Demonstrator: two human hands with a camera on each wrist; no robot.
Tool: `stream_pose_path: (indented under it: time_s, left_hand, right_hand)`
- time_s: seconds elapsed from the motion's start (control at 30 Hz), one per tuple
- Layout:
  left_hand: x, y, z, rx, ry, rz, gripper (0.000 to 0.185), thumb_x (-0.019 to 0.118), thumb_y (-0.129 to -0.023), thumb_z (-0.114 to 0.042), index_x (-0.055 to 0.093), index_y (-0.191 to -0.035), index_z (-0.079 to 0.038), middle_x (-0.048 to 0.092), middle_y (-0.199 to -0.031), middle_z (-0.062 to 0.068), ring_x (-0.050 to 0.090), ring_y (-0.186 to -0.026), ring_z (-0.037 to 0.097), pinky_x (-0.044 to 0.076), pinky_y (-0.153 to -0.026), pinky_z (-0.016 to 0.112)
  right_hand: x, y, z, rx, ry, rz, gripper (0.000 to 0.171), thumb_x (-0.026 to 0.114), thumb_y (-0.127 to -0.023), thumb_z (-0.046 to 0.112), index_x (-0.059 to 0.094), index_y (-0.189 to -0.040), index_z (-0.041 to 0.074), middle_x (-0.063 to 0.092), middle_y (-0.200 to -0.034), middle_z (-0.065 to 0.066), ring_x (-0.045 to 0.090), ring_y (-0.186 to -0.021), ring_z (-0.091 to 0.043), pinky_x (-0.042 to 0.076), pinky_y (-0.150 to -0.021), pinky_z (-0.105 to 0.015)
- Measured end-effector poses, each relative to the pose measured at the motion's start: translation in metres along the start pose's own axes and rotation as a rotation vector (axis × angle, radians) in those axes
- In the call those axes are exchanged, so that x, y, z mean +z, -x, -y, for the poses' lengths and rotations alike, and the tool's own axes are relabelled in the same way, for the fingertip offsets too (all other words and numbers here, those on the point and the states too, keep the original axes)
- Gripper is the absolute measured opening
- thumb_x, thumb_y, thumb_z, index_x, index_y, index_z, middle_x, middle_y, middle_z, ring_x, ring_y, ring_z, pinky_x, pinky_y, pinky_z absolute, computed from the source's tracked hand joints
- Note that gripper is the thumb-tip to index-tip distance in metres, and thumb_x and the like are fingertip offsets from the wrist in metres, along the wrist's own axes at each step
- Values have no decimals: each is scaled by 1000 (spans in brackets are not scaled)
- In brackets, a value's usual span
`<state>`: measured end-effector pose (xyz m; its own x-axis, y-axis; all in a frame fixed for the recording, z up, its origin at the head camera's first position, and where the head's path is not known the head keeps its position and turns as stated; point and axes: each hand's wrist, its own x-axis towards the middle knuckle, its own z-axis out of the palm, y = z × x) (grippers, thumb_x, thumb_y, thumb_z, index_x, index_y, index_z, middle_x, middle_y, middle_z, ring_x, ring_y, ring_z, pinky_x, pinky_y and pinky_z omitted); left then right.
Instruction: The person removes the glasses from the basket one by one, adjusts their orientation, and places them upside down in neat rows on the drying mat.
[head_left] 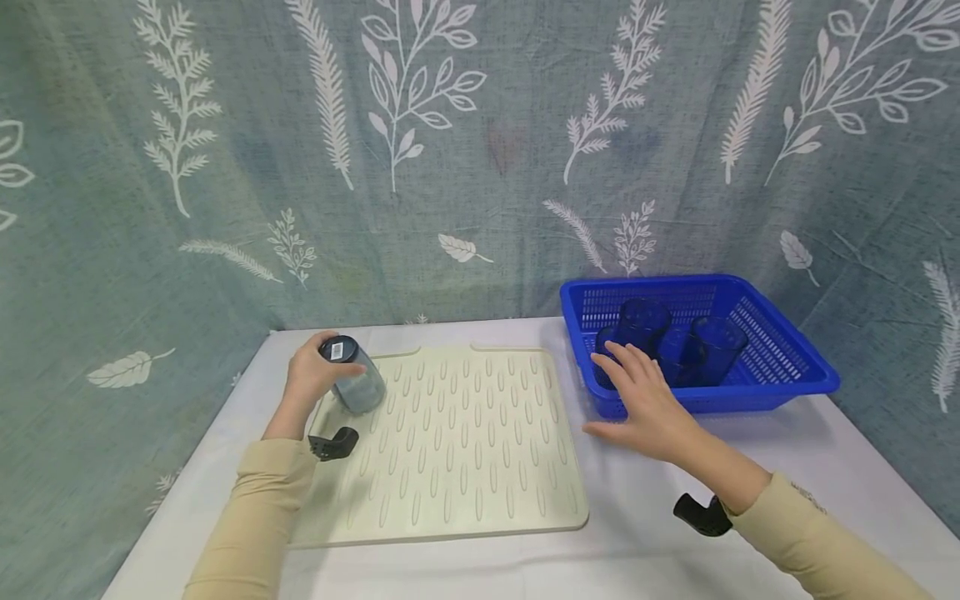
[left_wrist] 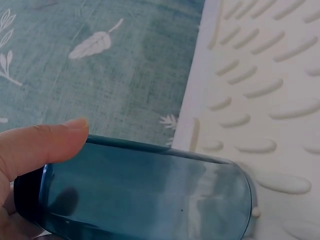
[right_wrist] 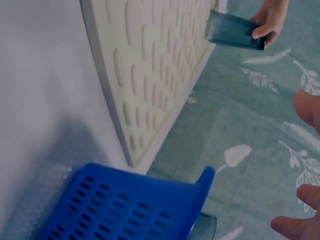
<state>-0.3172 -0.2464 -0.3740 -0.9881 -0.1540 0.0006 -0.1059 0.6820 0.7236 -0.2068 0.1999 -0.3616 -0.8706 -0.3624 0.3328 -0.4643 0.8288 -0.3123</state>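
Note:
Near the far left corner of a cream drying mat [head_left: 465, 450], my left hand [head_left: 311, 375] grips a blue-tinted drinking glass [head_left: 362, 392] around its base. The glass is upside down, with a white label on its upturned bottom. In the left wrist view the glass [left_wrist: 150, 190] has its rim at or just over the ridged mat; I cannot tell if it touches. My right hand [head_left: 641, 408] is spread, holding nothing, at the near left side of a blue plastic basket [head_left: 787, 375]. Several similar glasses [head_left: 720, 346] stand inside the basket.
A white cloth [head_left: 525, 571] covers the table. Behind it hangs a grey-green curtain [head_left: 495, 233] with white leaf prints. Black wrist mounts [head_left: 333, 444] sit by both forearms. The basket stands at the table's far right, beside the mat.

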Motion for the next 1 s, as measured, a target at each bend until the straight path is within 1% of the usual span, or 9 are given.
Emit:
stream_pose_path:
  time_s: [0.13, 0.37, 0.57, 0.73, 0.83, 1.0]
  left_hand:
    - [2, -3, 2, 7, 26, 1, 87, 75, -74, -24, 26, -143, -6, 34, -138, 28, 39, -121, 44, 40, -94, 52]
    - [4, -7, 5, 45, 91, -28, 84, 76, -74, -20, 29, -143, -8, 33, -141, 24, 38, -124, 42, 39, -96, 52]
    - [8, -8, 8, 36, 158, -21, 85, 75, -75, -20, 26, -144, -10, 30, -144, 22, 35, -125, 42, 38, -98, 51]
    - [13, -9, 13, 4, 269, -28, 86, 75, -76, -22, 24, -145, -14, 26, -146, 19, 31, -129, 39, 34, -101, 51]
    - [16, -9, 16, 6, 342, -31, 86, 74, -78, -24, 22, -146, -15, 25, -147, 18, 29, -131, 38, 31, -103, 51]
    - [20, -9, 20, 16, 420, -43, 85, 73, -79, -25, 22, -146, -16, 24, -148, 15, 26, -134, 35, 27, -106, 50]
  right_hand:
    - [-5, 4, -7, 7, 9, -26, 84, 77, -71, 36, 36, -137, 4, 27, -143, -20, 17, -132, -44, 15, -98, -70]
    - [-14, 10, -17, 29, 1, -69, 86, 78, -70, 34, 34, -137, 3, 26, -143, -22, 16, -131, -46, 15, -98, -71]
    - [-19, 15, -24, 62, -15, -93, 86, 78, -70, 32, 33, -137, 2, 24, -143, -24, 15, -131, -47, 14, -98, -70]
    - [-20, 19, -29, 91, -35, -95, 86, 78, -71, 31, 32, -137, 1, 23, -143, -25, 14, -131, -48, 12, -101, -68]
    - [-19, 21, -32, 106, -49, -99, 86, 78, -71, 31, 32, -137, 0, 23, -143, -26, 14, -131, -48, 12, -101, -67]
    - [-19, 24, -38, 128, -68, -97, 88, 77, -71, 32, 30, -138, 0, 22, -143, -26, 13, -131, -49, 15, -97, -70]
